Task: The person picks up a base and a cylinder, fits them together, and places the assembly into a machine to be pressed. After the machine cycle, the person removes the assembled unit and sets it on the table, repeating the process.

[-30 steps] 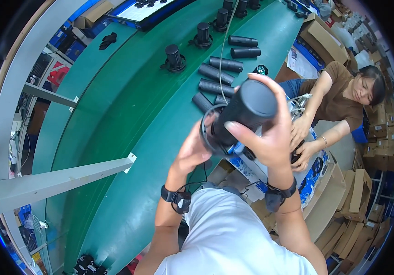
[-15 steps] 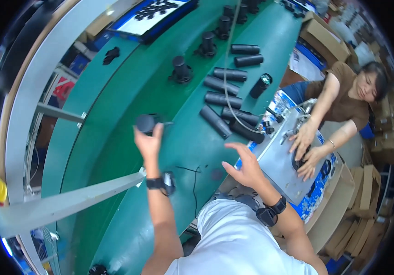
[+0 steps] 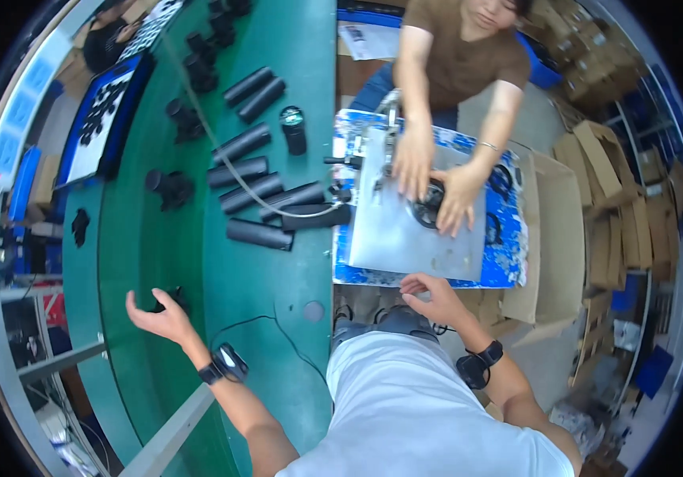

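My left hand (image 3: pixel 160 319) is over the green conveyor, with its fingers apart and nothing in its grip. Just beyond the fingers stands a black flanged part (image 3: pixel 173 299), partly hidden by the hand. Near the front edge of the metal plate (image 3: pixel 381 246), my right hand (image 3: pixel 435 302) hovers with loosely curved fingers and holds nothing. Several black tubes (image 3: pixel 259 234) lie on the green surface ahead, and one tube with a greenish end (image 3: pixel 294 131) stands apart from them. A co-worker's hands press on a black round part (image 3: pixel 429 204) on the plate.
A black cable (image 3: pixel 278 322) runs over the green surface near me. More black flanged parts (image 3: pixel 168 189) stand along the conveyor. A blue-edged tray (image 3: pixel 79 163) of small black pieces sits at the left. An open cardboard box (image 3: pixel 556 246) is right of the blue worktable (image 3: pixel 512 270).
My left hand has let go of the black part, which now stands on the conveyor. My view has turned right. My right hand has drawn back towards me, its fingers more curved.
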A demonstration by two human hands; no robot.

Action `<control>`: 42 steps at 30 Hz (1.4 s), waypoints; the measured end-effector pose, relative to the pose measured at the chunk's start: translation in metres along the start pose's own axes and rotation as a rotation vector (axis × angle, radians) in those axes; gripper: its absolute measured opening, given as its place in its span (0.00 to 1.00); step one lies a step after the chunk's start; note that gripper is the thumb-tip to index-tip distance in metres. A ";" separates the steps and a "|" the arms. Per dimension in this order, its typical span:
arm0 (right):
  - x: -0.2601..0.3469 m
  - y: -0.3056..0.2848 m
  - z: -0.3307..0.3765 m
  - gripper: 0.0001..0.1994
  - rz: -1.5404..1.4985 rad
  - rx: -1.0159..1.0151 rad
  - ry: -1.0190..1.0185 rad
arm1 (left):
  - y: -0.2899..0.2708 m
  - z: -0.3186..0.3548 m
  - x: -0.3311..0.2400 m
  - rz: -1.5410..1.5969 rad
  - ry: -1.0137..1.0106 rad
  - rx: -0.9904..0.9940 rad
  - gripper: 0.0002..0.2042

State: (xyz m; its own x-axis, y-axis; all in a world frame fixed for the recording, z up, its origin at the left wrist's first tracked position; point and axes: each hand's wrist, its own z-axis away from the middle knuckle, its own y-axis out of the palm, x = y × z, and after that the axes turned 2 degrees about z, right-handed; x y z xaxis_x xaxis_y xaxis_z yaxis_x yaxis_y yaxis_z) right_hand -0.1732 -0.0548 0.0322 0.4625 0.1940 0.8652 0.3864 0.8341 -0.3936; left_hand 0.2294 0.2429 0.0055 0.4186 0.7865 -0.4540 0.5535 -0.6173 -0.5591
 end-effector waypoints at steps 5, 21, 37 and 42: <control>-0.025 -0.019 0.015 0.13 0.060 -0.202 0.086 | 0.028 0.093 -0.148 0.519 0.127 0.537 0.17; -0.059 -0.050 0.010 0.08 -0.239 -0.232 0.093 | 0.040 0.193 -0.268 0.488 0.214 1.112 0.33; -0.046 -0.107 -0.050 0.18 0.361 -0.575 0.072 | 0.027 0.176 -0.350 0.742 0.834 1.011 0.23; -0.017 -0.133 -0.126 0.21 0.996 -0.223 0.261 | 0.093 0.181 -0.366 0.391 1.235 1.355 0.18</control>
State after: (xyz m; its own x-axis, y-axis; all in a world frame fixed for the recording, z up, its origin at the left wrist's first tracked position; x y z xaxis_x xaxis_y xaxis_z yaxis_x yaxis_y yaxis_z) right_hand -0.1319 -0.2338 0.0311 0.7992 0.6000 0.0360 -0.1370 0.2402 -0.9610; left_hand -0.0027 -0.1055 -0.0060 0.9232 -0.1989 -0.3289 -0.3027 0.1513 -0.9410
